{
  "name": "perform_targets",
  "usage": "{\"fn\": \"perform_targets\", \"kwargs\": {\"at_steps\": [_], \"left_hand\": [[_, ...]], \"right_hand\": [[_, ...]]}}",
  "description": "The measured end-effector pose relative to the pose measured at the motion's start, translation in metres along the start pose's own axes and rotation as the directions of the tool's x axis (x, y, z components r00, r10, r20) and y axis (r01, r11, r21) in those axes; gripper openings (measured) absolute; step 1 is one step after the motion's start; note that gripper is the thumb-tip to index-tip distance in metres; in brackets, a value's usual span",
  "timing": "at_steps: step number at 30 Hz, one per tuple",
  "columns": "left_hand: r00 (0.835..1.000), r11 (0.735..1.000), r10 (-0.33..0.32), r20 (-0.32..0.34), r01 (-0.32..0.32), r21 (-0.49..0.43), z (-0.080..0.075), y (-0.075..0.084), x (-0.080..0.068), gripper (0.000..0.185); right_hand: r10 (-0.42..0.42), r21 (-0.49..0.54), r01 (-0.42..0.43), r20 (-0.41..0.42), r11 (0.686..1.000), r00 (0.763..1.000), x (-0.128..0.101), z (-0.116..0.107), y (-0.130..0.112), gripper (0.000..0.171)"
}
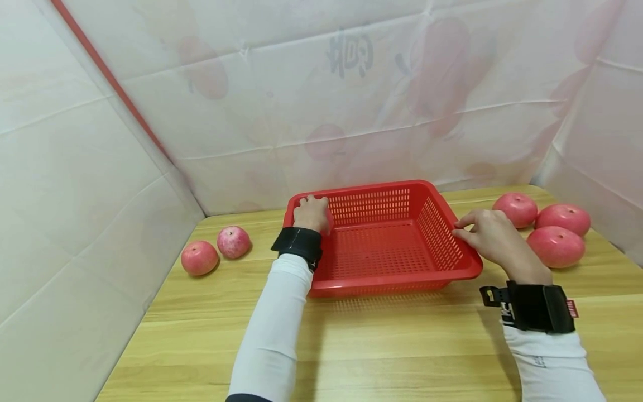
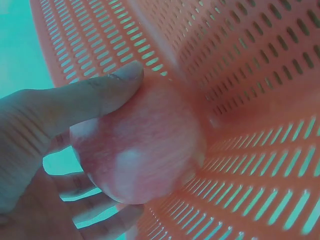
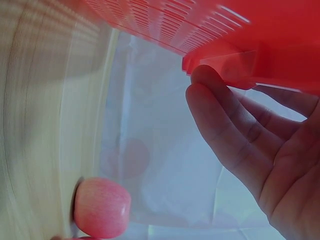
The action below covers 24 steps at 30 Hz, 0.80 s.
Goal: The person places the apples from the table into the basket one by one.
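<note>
A red plastic basket [image 1: 397, 281] with slotted walls sits over the wooden table; its right side looks raised off the tabletop. Inside its left end, my left hand [image 1: 310, 214] grips a pink-red apple [image 2: 145, 145], thumb on one side and fingers around the other. The apple is close to the basket's slotted wall and floor; whether it touches them I cannot tell. At the opposite end my right hand [image 1: 494, 237] pinches the basket's right rim, with fingers [image 3: 220, 120] below the rim in the right wrist view.
Two apples, one plain [image 1: 199, 258] and one speckled [image 1: 233, 242], lie on the table [image 1: 402, 346] at the left. Three more apples [image 1: 556, 247] lie close to the right hand. Pale printed cloth walls [image 1: 301, 111] enclose the back and sides.
</note>
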<state>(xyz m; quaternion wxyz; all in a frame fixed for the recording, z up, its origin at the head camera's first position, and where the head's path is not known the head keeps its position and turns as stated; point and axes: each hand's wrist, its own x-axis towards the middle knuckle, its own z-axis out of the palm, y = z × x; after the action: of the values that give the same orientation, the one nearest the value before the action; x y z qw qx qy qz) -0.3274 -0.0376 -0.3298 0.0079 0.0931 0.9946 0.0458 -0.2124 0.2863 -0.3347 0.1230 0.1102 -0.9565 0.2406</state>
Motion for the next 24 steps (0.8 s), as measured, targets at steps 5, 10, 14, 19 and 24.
{"fn": "perform_targets", "kwargs": {"at_steps": [5,10,14,19,24], "left_hand": [[1.0,0.999,-0.009,0.01,0.009,0.047,0.004,0.004,-0.001,0.078],[0.999,0.996,-0.004,0.038,0.0,0.09,0.008,0.006,0.001,0.078],[0.998,0.996,-0.009,0.066,0.003,0.088,0.011,0.006,0.003,0.076],[0.995,0.993,0.001,0.104,-0.013,0.114,0.012,0.008,0.0,0.074],[0.992,0.994,0.023,0.125,-0.037,0.104,0.01,0.008,-0.002,0.072]], "right_hand": [[0.001,-0.003,-0.001,-0.002,1.0,1.0,0.0,0.0,-0.001,0.018],[0.013,0.006,-0.013,0.018,1.0,1.0,0.0,-0.001,0.001,0.021],[0.012,0.006,-0.013,0.017,1.0,1.0,0.001,-0.001,0.0,0.02],[0.007,0.002,-0.007,0.009,1.0,1.0,0.001,-0.001,-0.001,0.02],[0.019,0.01,-0.02,0.023,1.0,1.0,0.001,-0.001,0.0,0.021]]}}
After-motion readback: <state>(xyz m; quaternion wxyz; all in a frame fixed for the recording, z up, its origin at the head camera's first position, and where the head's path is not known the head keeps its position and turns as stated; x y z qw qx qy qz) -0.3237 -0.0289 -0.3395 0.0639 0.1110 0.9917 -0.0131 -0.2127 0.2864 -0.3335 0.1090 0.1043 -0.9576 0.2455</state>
